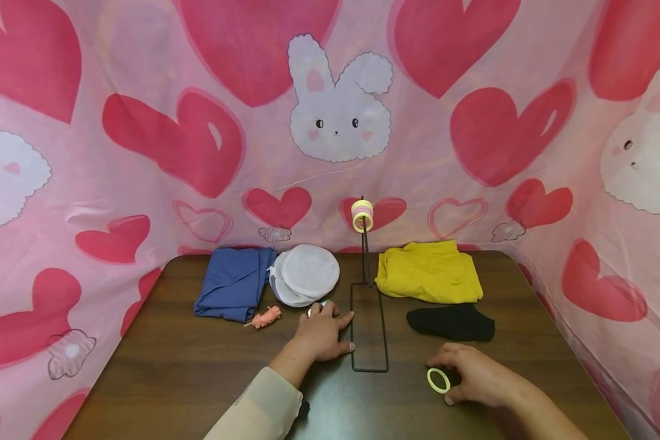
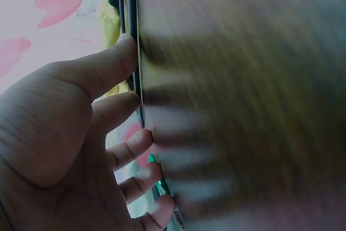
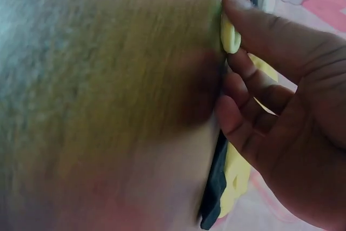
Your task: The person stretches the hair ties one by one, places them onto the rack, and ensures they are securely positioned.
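A black wire stand (image 1: 386,342) stands mid-table, its upright rod carrying yellow and pink rings (image 1: 362,216) near the top. My left hand (image 1: 320,333) lies left of the base; thumb and index finger touch its wire frame, fingers fairly straight. Beyond those fingers is a small green-tipped thing (image 2: 152,158), mostly hidden. On the other side, my right hand (image 1: 475,374) pinches a yellow ring (image 1: 438,380) between thumb and index finger, close to the tabletop. In the right wrist view the ring (image 3: 231,35) appears edge-on beside the thumb.
Folded blue cloth (image 1: 233,284), a white round cap-like thing (image 1: 310,273) and a coral fuzzy piece (image 1: 266,317) lie left. Folded yellow cloth (image 1: 429,272) and a black sock-like piece (image 1: 452,322) lie right. Something black (image 1: 305,408) shows beside the left sleeve. A patterned curtain (image 1: 341,177) borders the table.
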Demonstrator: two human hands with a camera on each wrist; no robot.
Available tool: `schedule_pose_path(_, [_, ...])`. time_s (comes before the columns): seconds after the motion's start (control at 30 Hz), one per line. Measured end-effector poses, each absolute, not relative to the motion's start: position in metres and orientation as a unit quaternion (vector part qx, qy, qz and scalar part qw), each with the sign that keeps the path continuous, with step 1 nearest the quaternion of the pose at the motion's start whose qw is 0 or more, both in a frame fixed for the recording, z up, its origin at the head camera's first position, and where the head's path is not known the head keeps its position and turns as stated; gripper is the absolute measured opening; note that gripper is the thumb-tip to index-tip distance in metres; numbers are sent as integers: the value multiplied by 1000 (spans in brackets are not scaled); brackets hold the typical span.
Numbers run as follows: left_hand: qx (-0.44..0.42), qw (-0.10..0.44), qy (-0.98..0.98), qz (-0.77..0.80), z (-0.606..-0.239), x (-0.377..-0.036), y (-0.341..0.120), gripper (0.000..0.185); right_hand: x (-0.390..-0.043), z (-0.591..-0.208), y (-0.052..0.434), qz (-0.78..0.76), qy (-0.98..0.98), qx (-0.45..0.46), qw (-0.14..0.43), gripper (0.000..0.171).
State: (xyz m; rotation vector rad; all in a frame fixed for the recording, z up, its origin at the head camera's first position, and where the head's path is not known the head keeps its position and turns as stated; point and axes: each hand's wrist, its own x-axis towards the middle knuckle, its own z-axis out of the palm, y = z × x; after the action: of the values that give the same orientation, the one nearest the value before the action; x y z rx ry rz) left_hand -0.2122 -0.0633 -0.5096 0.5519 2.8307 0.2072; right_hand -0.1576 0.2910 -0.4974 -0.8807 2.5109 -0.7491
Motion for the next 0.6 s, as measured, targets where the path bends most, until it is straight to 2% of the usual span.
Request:
schedule_pose_path(0.37, [192,119,972,70,-510,-212,-63,73,-159,-503,288,-262,892,-349,117,22])
schedule_pose_path(0.6, [193,116,972,65,-513,-213,-63,74,-160,-500,282,-282,879,-384,35,16])
